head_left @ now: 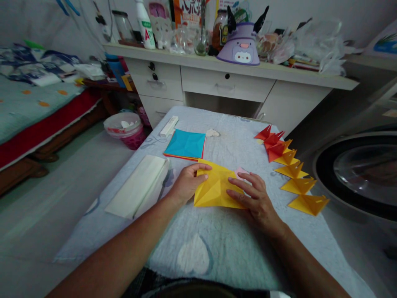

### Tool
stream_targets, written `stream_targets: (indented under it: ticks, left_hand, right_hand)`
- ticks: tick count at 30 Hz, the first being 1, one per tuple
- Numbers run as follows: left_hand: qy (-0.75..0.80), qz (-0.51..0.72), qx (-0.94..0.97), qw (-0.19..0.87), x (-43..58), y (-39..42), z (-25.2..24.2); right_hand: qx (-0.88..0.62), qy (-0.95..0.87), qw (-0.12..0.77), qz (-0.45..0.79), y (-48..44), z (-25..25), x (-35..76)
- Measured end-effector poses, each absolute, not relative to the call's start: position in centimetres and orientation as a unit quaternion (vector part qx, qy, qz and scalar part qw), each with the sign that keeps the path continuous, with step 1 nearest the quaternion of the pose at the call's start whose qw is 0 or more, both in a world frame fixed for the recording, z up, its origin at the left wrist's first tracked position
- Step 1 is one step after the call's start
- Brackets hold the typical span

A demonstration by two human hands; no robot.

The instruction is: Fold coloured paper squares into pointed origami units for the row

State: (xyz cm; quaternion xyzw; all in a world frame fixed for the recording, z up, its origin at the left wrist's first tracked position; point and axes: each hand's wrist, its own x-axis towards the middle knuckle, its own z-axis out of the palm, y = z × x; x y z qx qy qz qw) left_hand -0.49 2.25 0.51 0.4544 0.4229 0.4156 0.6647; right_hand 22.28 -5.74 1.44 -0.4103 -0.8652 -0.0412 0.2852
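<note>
A square sheet of yellow origami paper (217, 188), marked with crossing creases, is held just in front of me over the cloth-covered table. My left hand (190, 179) pinches its left edge between thumb and fingers. On the right side, my right hand (252, 194) has its fingers apart, laid on the paper's face; its thumb is hidden. Beyond the sheet lies a stack of creased square paper (186, 142), blue on top with red and yellow edges below. Folded paper pieces, red (274, 142) and yellow (308, 203), stand in a row along the right.
A long pale packet (138, 186) lies on the left of the table (192, 248), with a small white box (169, 126) behind it. A pink bin (125, 128) stands on the floor at left. A white desk (228, 82) closes off the back, a round-doored machine (359, 174) the right.
</note>
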Motion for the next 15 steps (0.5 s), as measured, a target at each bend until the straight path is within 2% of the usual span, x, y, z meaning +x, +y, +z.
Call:
stream_targets:
  ticks: [7,11,15]
  left_hand:
    - [0.495,0.405,0.529,0.558,-0.5,2.9,0.1]
    - [0.503,0.382,0.555,0.542,-0.9,3.2,-0.3]
    - [0.473,0.377,0.596,0.529,-1.3,3.3,-0.7]
  right_hand:
    - [-0.412,-0.892,0.185,0.012,-6.1,1.1,21.2]
    - [-0.403,-0.901,0.16,0.031,-6.1,0.2,20.7]
    - [-0.397,-0.9,0.172,0.047,-5.9,-0.5,20.5]
